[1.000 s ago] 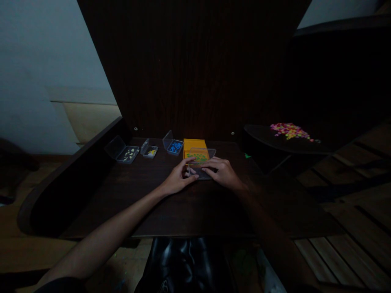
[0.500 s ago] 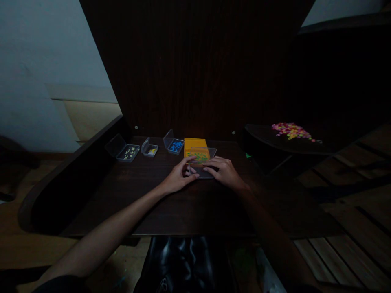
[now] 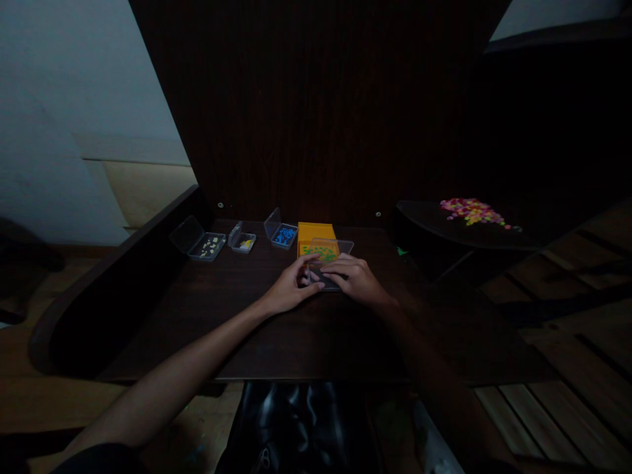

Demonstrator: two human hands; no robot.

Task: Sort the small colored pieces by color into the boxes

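A clear plastic box [image 3: 333, 287] with its lid raised lies on the dark table in front of me. My left hand [image 3: 292, 284] grips its left side, thumb at the near edge and fingers along the side. Over the box, my right hand [image 3: 356, 279] is bent with its fingers close together at the tips; whether something small is between them is hidden. Just behind stands a yellow box [image 3: 316, 232], and small green pieces [image 3: 320, 252] show in front of it, seen partly through the raised clear lid.
Further left stand open clear boxes: one with blue pieces [image 3: 285, 236], one with yellow pieces [image 3: 245, 243], one with pale pieces [image 3: 210, 247]. A heap of pink and yellow pieces [image 3: 474, 212] lies on the right shelf [image 3: 419, 214]. A green scrap [image 3: 401, 251] lies near it.
My right hand has moved slightly left, further over the clear box. The box and its lid have shifted a little to the right; my left hand has barely moved.
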